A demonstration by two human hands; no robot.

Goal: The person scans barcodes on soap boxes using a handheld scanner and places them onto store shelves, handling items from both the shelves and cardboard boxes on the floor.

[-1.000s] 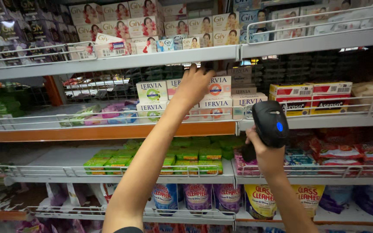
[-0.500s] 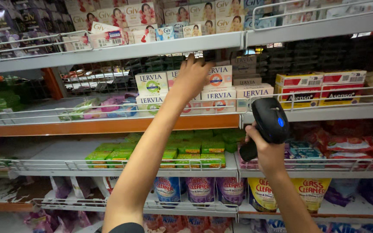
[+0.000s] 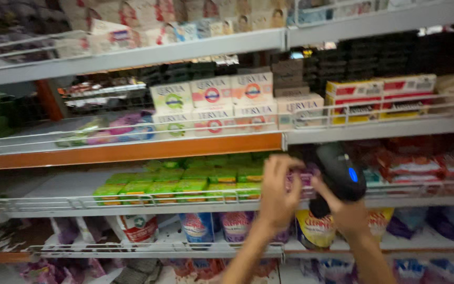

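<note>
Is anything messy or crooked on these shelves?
Mostly neat. On the upper middle shelf, left part, loose pastel packets lie flat and scattered, unlike the stacked white boxes beside them. The picture is blurry, so details are unclear.

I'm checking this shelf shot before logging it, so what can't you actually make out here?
Head view, all of it motion-blurred:
- Small pinkish pack: left hand covers most of it; kind unclear.
- Black scanner: right hand hides its grip.
- Bottom-shelf packs: cut by the lower edge and the forearms.
- Top-shelf boxes: blurred and cropped.
</note>
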